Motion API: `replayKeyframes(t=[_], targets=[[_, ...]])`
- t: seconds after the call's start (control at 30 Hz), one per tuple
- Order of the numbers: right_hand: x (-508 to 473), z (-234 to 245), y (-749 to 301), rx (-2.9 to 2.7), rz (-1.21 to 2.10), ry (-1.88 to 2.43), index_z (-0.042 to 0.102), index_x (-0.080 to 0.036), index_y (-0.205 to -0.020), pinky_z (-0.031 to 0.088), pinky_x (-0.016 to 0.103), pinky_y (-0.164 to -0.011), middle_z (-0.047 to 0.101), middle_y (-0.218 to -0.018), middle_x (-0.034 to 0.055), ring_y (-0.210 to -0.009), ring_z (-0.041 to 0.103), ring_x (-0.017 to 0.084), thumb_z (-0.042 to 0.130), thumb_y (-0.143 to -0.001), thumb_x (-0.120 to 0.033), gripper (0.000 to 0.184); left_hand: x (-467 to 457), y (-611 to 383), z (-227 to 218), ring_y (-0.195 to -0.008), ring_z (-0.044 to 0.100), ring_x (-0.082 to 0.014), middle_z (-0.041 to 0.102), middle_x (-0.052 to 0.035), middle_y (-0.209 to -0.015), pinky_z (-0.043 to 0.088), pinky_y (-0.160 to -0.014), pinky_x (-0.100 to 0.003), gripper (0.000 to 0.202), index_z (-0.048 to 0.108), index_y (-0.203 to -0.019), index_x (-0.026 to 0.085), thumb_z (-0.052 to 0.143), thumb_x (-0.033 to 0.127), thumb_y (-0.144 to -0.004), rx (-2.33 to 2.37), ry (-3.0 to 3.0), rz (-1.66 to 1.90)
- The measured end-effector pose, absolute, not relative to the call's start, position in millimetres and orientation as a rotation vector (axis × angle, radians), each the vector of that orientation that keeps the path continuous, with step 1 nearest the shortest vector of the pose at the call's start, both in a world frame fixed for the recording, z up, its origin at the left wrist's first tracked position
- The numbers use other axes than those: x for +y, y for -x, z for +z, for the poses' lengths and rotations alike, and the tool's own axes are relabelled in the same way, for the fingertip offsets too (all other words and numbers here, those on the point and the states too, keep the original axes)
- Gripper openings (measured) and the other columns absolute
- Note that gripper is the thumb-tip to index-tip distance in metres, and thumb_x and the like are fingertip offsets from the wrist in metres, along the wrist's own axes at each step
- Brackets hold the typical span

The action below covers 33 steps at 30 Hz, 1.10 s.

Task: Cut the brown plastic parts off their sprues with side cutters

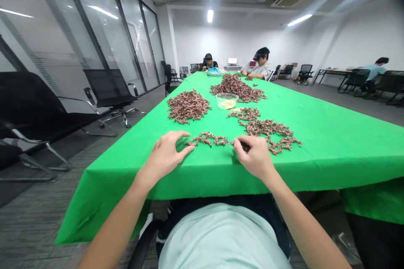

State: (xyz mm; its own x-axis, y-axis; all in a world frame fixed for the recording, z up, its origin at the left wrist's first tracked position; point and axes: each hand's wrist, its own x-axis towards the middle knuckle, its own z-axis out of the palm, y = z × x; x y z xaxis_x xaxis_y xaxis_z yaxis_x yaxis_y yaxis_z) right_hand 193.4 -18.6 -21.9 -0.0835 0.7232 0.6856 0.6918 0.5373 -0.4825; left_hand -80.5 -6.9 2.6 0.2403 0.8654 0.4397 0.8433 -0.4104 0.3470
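My left hand (164, 155) sits on the green tablecloth (331, 151), its curved fingertips at the left end of a strand of small brown-and-white pieces (206, 138). Whether those fingers grip the strand, I cannot tell. My right hand (254, 157) pinches a small metal tool with a dark grip (241, 146), perhaps tweezers or pliers, whose thin tip points left toward the strand. Its exact kind is partly hidden by my fingers. A looser heap of the same pieces (268, 130) lies just beyond my right hand.
Farther along the cloth lie two larger heaps of pieces (188, 106) (236, 88) and a clear bowl (227, 101) holding something pale. Two seated co-workers (260, 65) (208, 62) are at the far end. Black chairs (110, 92) stand to the left, beside a glass wall.
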Motion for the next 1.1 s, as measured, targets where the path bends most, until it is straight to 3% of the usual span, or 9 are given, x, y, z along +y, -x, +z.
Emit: replayKeyframes(t=[0.1, 0.37, 0.53, 0.7, 0.8, 0.93, 1.1], targets=[[-20.6, -21.2, -194.6, -1.803, 0.062, 1.183, 0.059, -0.018, -0.061, 0.028, 0.028, -0.054, 0.051, -0.053, -0.0016, -0.049, 0.044, 0.012, 0.052, -0.092, -0.032, 0.035, -11.3, 83.4, 4.2, -0.110, 0.063, -0.0318, 0.071, -0.0091, -0.115, 0.047, -0.094, -0.046, 0.034, 0.068, -0.108, 0.025, 0.058, 0.051, -0.088, 1.713, -2.402, 0.854], [6.7, 8.6, -189.6, -1.900, 0.455, 1.054, 0.058, -0.017, -0.065, 0.028, 0.027, -0.050, 0.051, -0.059, -0.0013, -0.053, 0.043, 0.013, 0.047, -0.096, -0.036, 0.038, -8.9, 81.8, 12.5, -0.097, 0.065, -0.0271, 0.073, -0.0039, -0.102, 0.047, -0.085, -0.039, 0.020, 0.066, -0.092, 0.026, 0.057, 0.043, -0.090, 1.687, -2.414, 0.739], [44.6, 38.3, -173.0, -2.087, 0.091, 1.085, 0.050, -0.018, -0.056, 0.026, 0.028, -0.053, 0.046, -0.051, -0.0025, -0.048, 0.036, 0.010, 0.052, -0.091, -0.029, 0.037, -3.4, 69.2, 41.6, -0.084, 0.062, -0.0267, 0.068, -0.0019, -0.086, 0.043, -0.070, -0.036, 0.006, 0.060, -0.088, 0.027, 0.062, 0.030, -0.083, 1.752, -2.609, 0.319], [50.7, 55.0, -184.6, -2.236, -0.185, 1.136, 0.057, -0.019, -0.062, 0.026, 0.031, -0.057, 0.053, -0.054, 0.0009, -0.050, 0.042, 0.013, 0.052, -0.091, -0.032, 0.032, 16.1, 58.6, 61.1, -0.084, 0.062, -0.0284, 0.065, -0.0064, -0.088, 0.042, -0.069, -0.038, 0.005, 0.056, -0.084, 0.023, 0.060, 0.024, -0.081, 1.627, -2.758, -0.028], [52.9, 59.1, -195.4, -2.268, -0.297, 1.149, 0.054, -0.019, -0.060, 0.023, 0.032, -0.056, 0.052, -0.054, 0.0016, -0.049, 0.039, 0.013, 0.049, -0.094, -0.034, 0.036, 34.4, 55.1, 65.1, -0.083, 0.064, -0.0283, 0.065, -0.0068, -0.086, 0.043, -0.068, -0.037, 0.004, 0.057, -0.082, 0.022, 0.060, 0.024, -0.081, 1.445, -2.799, -0.189], [72.0, 54.5, -204.9, -2.314, -0.307, 1.223, 0.053, -0.019, -0.061, 0.018, 0.033, -0.055, 0.050, -0.051, 0.0014, -0.045, 0.035, 0.013, 0.039, -0.101, -0.036, 0.046, 55.3, 51.0, 66.7, -0.086, 0.064, -0.0263, 0.065, -0.0063, -0.092, 0.045, -0.067, -0.034, 0.010, 0.057, -0.085, 0.022, 0.063, 0.017, -0.080, 1.236, -2.865, -0.255], [101.4, 49.6, -216.2, -2.314, -0.321, 1.255, 0.053, -0.018, -0.059, 0.018, 0.032, -0.055, 0.050, -0.051, 0.0009, -0.046, 0.035, 0.013, 0.043, -0.100, -0.033, 0.044, 79.8, 45.6, 56.3, -0.087, 0.062, -0.0225, 0.063, -0.0060, -0.096, 0.048, -0.075, -0.033, 0.024, 0.055, -0.092, 0.020, 0.051, 0.001, -0.080, 1.021, -3.024, -0.090]])
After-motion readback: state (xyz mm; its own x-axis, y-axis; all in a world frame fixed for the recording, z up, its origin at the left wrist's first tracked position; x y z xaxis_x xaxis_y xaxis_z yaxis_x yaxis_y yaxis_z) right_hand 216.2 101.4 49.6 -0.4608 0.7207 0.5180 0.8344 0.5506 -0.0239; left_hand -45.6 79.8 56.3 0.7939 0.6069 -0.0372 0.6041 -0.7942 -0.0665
